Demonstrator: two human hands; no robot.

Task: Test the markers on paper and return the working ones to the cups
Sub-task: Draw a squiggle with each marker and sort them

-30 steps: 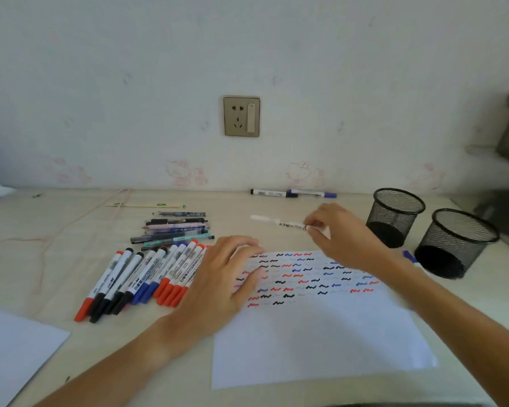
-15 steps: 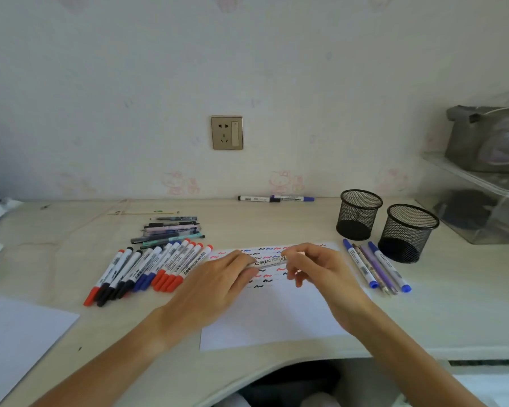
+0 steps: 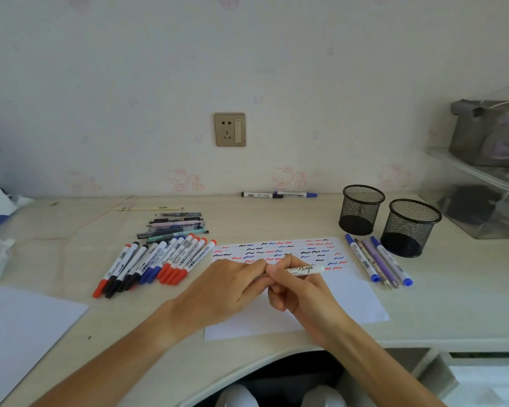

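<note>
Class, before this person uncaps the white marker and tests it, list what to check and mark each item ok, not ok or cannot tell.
1. White marker held: ok, right hand grips the barrel, left hand pinches its left end.
2. Cap off: cannot tell, the fingers hide that end.
3. Bare space on the test paper: ok, below the squiggle rows.
4. Mesh cups upright and open: ok, both.
5. Room in the cups: ok, no markers stand in either.
6. Marker writes: cannot tell, no stroke made yet.
</note>
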